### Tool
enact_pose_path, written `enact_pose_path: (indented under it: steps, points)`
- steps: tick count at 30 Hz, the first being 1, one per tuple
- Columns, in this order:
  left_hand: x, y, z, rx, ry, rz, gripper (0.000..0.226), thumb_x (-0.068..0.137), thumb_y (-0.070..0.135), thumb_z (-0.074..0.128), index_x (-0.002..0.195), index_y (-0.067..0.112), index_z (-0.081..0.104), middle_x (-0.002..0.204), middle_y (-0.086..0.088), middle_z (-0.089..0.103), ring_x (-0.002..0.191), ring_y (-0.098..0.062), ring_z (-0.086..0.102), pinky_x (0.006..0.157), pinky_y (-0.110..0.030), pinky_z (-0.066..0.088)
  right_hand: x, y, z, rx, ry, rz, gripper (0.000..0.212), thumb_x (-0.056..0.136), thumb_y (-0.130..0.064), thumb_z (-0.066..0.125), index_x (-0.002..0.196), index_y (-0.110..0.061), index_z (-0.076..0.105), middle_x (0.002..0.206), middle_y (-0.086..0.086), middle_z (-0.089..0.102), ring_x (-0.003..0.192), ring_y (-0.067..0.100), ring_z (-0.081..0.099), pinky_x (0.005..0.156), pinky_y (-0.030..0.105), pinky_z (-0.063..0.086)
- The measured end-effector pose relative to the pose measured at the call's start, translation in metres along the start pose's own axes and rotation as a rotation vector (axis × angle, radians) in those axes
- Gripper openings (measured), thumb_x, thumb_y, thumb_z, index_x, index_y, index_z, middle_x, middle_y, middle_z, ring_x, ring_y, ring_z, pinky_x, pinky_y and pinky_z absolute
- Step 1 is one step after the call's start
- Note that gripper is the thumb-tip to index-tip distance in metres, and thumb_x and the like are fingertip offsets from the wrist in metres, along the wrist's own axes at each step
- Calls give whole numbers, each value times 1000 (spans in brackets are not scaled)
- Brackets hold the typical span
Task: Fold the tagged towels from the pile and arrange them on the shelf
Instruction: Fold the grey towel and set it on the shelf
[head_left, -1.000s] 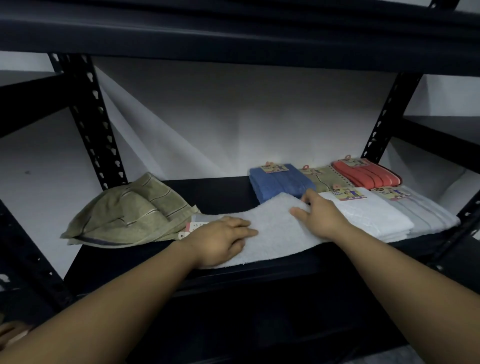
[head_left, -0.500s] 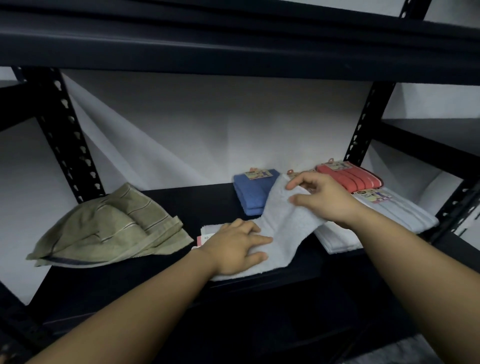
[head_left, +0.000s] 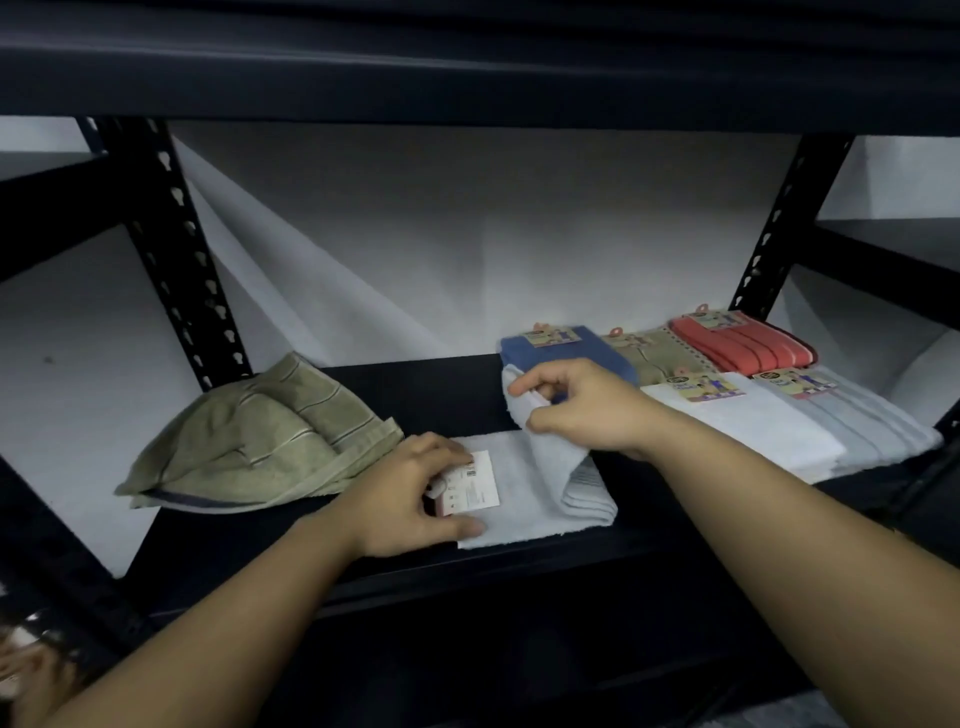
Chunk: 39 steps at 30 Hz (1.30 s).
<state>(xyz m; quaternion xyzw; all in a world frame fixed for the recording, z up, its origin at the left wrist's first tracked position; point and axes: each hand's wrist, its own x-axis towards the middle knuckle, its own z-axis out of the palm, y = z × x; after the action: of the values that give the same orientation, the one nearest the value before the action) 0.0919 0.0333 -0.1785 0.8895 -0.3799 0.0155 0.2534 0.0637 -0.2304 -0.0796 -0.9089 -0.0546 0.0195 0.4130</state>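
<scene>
A pale blue-white towel (head_left: 540, 493) lies on the black shelf (head_left: 447, 384), half folded over itself. My right hand (head_left: 582, 405) pinches its raised far edge above the lower layer. My left hand (head_left: 410, 493) presses the towel's left end, fingers at its white paper tag (head_left: 475, 480). A crumpled olive striped towel (head_left: 260, 441) sits to the left. Folded tagged towels line the right: blue (head_left: 561, 348), olive (head_left: 654, 353), red (head_left: 743, 345), white (head_left: 748, 415) and light grey (head_left: 862, 415).
Black perforated uprights stand at the back left (head_left: 176, 254) and back right (head_left: 779, 218). The upper shelf beam (head_left: 467, 67) hangs low overhead. White sheeting (head_left: 441, 249) backs the rack. Bare shelf shows between the olive pile and the blue towel.
My right hand lifted the towel's right half and carried it leftward, folding it over. My left hand shifted to the tag end, and the tag now lies exposed on top.
</scene>
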Motion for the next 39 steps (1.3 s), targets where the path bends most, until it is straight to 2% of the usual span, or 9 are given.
enact_pose_path:
  steps: [8, 12, 16, 19, 24, 28, 32, 36, 39]
  points:
    - [-12, 8, 3, -147, 30, -76, 117, 57, 76, 86, 154, 35, 34, 143, 24, 48, 124, 13, 47, 100, -9, 38, 13, -8, 60, -178, -120, -17, 42, 83, -19, 77, 122, -31, 69, 94, -13, 68, 72, -2, 59, 68, 18, 44]
    - [-14, 7, 4, -233, 35, -121, 135, 51, 77, 88, 159, 33, 22, 154, 23, 40, 137, 10, 41, 112, -19, 40, 12, -10, 74, -198, -120, -15, 42, 83, -22, 79, 123, -30, 69, 98, -8, 72, 75, 0, 62, 68, 16, 47]
    - [-15, 5, 3, -211, 42, -134, 141, 48, 81, 87, 160, 30, 17, 151, 20, 35, 137, 6, 39, 112, -23, 39, 6, -12, 81, -150, -126, -8, 44, 83, -30, 85, 124, -30, 68, 101, -8, 68, 78, 1, 65, 79, 22, 56]
    - [-15, 5, 3, -193, 44, -118, 137, 50, 80, 87, 159, 32, 20, 149, 21, 32, 135, 8, 36, 109, -16, 35, 0, -10, 81, 68, -143, 33, 43, 86, -24, 85, 125, -24, 67, 104, 2, 69, 62, 6, 68, 66, 26, 61]
    - [-14, 2, 3, -182, 42, -120, 130, 60, 87, 75, 163, 27, 22, 161, 18, 19, 145, 1, 29, 119, -28, 34, -1, 6, 74, 27, -26, -3, 40, 86, -36, 82, 124, -36, 68, 108, -8, 69, 93, 8, 70, 83, 37, 63]
    - [-13, 3, 6, -112, 27, -112, 116, 70, 90, 62, 162, 28, 27, 165, 22, 16, 146, 1, 31, 119, -31, 36, -3, 33, 66, -328, 92, -52, 50, 93, -47, 71, 138, -28, 61, 129, -7, 61, 126, 12, 51, 111, 33, 42]
    - [-10, 4, 8, -7, 4, -112, 117, 70, 94, 57, 162, 28, 28, 168, 19, 20, 147, -1, 31, 121, -32, 33, -8, 51, 66, -475, 7, -5, 73, 101, -59, 51, 161, -21, 36, 167, 1, 29, 154, 18, 20, 124, 32, 18]
    - [-10, 2, 11, 29, -7, -100, 118, 69, 96, 55, 162, 28, 27, 168, 15, 23, 149, -4, 29, 122, -30, 28, -8, 61, 64, -455, -111, 85, 88, 100, -71, 36, 167, -24, 3, 173, 2, -11, 159, 16, -13, 129, 37, 2]
    - [-10, 2, 10, 23, -7, -96, 119, 68, 96, 55, 162, 28, 28, 167, 15, 26, 148, -3, 29, 122, -30, 29, -6, 59, 62, -525, -201, 133, 93, 99, -75, 26, 164, -21, -13, 169, 4, -25, 156, 18, -23, 129, 42, -4]
